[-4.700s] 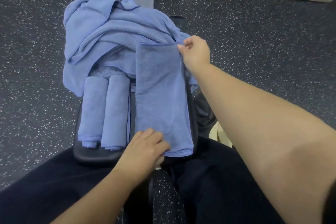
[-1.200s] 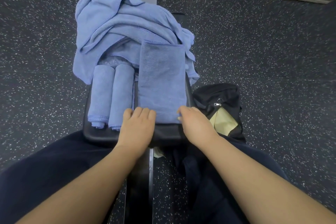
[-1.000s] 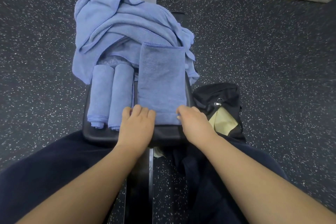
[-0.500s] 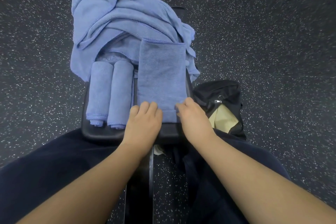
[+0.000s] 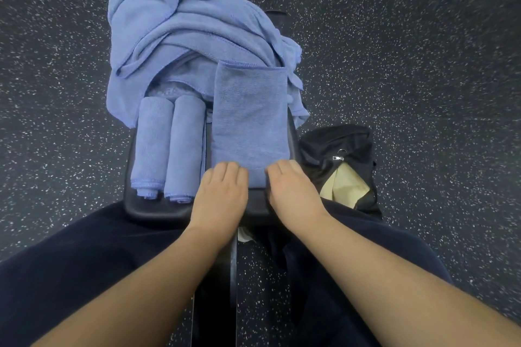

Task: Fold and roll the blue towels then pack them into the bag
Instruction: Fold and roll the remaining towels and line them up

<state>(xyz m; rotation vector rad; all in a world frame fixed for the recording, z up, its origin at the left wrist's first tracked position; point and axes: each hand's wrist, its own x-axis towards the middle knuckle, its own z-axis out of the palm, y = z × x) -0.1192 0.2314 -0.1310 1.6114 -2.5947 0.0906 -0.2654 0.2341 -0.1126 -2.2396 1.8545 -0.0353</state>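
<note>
Rolling begun: our left hand (image 5: 221, 194) and right hand (image 5: 293, 194), fingers curled over the folded towel's (image 5: 250, 115) near edge on the counter (image 5: 158, 210), have crept forward since a second ago. Bag (image 5: 342, 149) open right. Two rolled towels (image 5: 169, 146) beside; unfolded pile (image 5: 183, 28) beyond.

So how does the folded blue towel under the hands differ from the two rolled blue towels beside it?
The folded blue towel lies flat and wide; the two rolled blue towels are narrow cylinders. Both hands, left hand and right hand, are on the folded one; the rolls lie untouched. All share the same blue fabric and padded bench.
</note>
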